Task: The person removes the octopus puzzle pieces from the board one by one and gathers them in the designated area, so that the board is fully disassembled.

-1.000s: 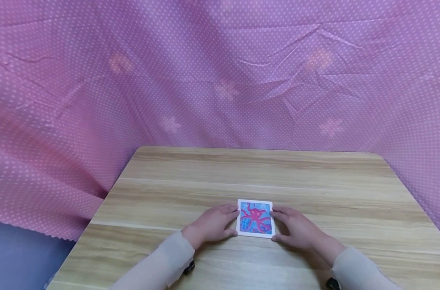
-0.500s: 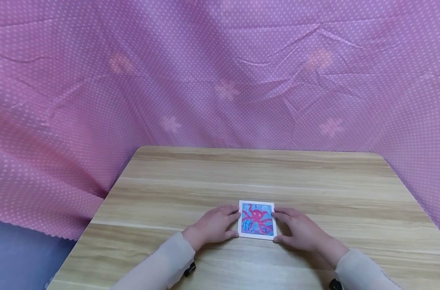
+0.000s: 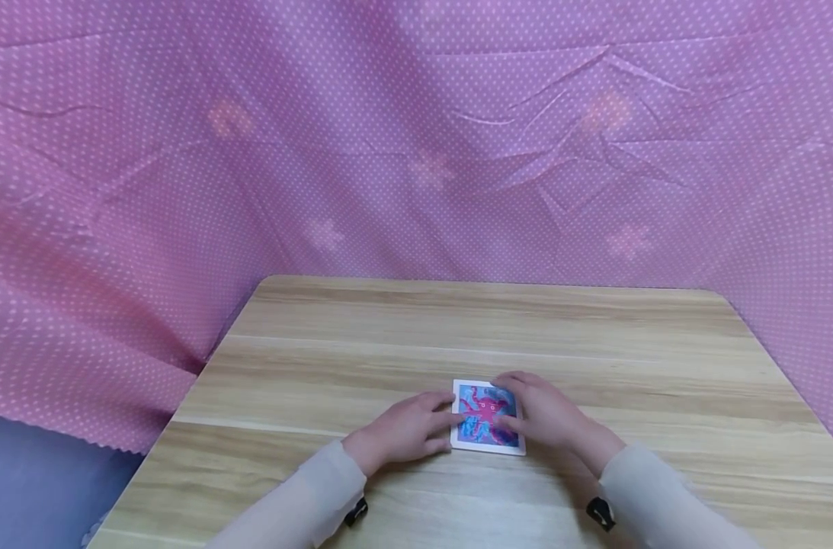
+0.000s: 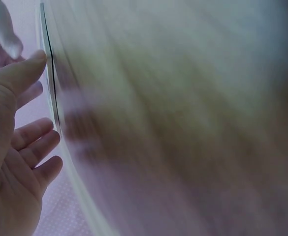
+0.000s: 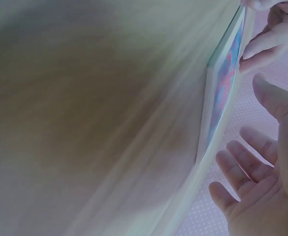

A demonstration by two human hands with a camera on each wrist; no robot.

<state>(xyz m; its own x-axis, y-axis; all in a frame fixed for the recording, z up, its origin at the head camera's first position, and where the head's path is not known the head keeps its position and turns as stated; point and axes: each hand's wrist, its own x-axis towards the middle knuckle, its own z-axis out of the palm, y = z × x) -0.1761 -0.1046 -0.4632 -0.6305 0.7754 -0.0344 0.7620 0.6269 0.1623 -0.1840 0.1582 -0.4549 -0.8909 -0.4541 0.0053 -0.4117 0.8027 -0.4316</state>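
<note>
Our right hand (image 3: 546, 412) has shifted its spread fingers above the octopus picture (image 3: 483, 410), leaving our spread left hand (image 3: 408, 430) seemingly steadying it alone

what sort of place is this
Likely a curtained-off activity or recording corner, though the views don't settle which: pink dotted cloth hangs behind and beside a wooden table, and an octopus picture lies on it.

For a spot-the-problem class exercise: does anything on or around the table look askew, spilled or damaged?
Nothing serious stands out. The octopus picture lies flat on the table, with no spill or damage visible; the pink curtain behind is merely creased.
</note>
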